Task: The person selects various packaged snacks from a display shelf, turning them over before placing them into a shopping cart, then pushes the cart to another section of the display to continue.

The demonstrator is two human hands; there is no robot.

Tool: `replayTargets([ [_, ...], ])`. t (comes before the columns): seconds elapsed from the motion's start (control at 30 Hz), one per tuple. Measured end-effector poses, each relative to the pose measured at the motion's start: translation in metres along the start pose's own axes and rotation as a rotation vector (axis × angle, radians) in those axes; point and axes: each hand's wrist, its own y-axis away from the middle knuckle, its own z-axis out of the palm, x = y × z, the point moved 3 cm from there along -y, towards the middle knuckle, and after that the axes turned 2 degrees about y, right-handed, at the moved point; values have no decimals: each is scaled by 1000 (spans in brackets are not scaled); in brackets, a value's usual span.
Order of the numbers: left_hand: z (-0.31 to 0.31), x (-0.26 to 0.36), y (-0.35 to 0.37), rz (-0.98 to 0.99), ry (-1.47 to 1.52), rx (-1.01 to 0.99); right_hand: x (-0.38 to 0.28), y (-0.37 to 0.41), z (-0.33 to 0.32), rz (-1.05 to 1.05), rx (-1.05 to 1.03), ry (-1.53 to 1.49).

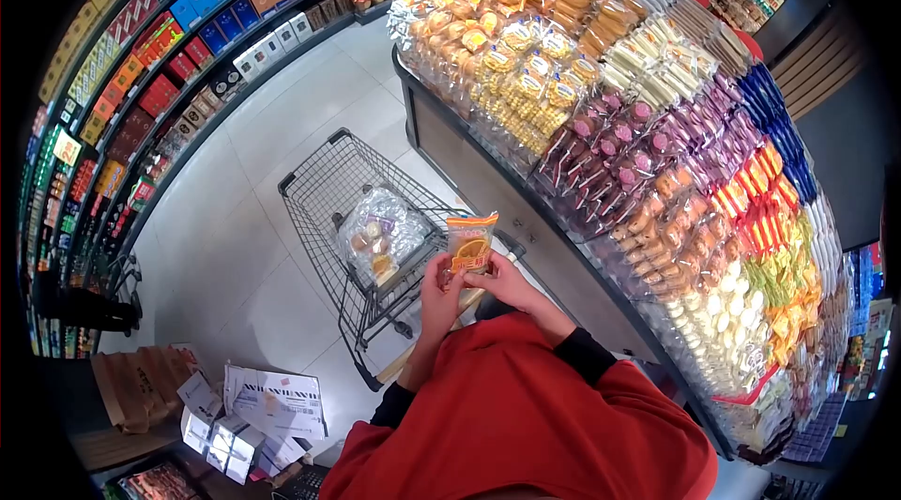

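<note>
Between my two hands is a small snack packet (472,239) with orange edges and an orange slice printed on its front. My left hand (439,282) grips its lower left side. On the lower right side, my right hand (502,281) has its fingers closed on the same packet. Just beyond my hands stands a wire shopping cart (314,204). Inside the cart lies a clear plastic bag (399,228) with several small wrapped items in it.
A long display bin (488,172) heaped with wrapped snacks (610,134) runs along my right. Shelves of boxed goods (202,7) curve along the left, across a tiled floor (253,190). Cardboard boxes (272,401) and a brown paper bag (141,387) sit at the lower left.
</note>
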Motion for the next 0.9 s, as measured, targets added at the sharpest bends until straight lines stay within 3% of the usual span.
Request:
replayTargets([
  [0.1, -7, -5, -3, 31, -83, 28, -8, -16, -8, 66, -19, -60],
  [0.17, -11, -7, 0, -36, -226, 55, -22, -30, -26, -77, 16, 211],
  [0.27, -33, -32, 8, -141, -387, 40, -51, -70, -73, -237, 193, 68],
  [0.3, -43, -47, 9, -220, -467, -21, -67, -87, -98, -250, 242, 126],
  [0.37, -62, -81, 16, -190, -570, -22, -97, -127, -158, -286, 431, 292],
  [0.4, -70, -91, 21, -166, -671, -25, -136, -142, -167, -435, 503, 246],
  [0.43, -75, -91, 26, -170, -674, -24, -159, -160, -196, -449, 526, 228],
  [0.5, -82, -88, 25, -215, -845, -32, -203, -208, -260, -585, 623, 366],
  [0.57, -96, -100, 31, -314, -806, -27, -247, -256, -329, -544, 808, 614],
  [0.6, -101, -107, 26, -410, -759, -22, -280, -267, -335, -613, 932, 749],
  [0.67, -94, -90, 13, -407, -793, -18, -327, -306, -367, -698, 1048, 851],
  [0.73, -84, -73, 3, -414, -846, -3, -369, -335, -385, -628, 1146, 1171],
  [0.87, -86, -68, -6, -433, -924, -85, -399, -407, -442, -583, 1118, 1319],
  [0.9, -86, -63, -5, -496, -959, -47, -401, -423, -449, -472, 1154, 1376],
])
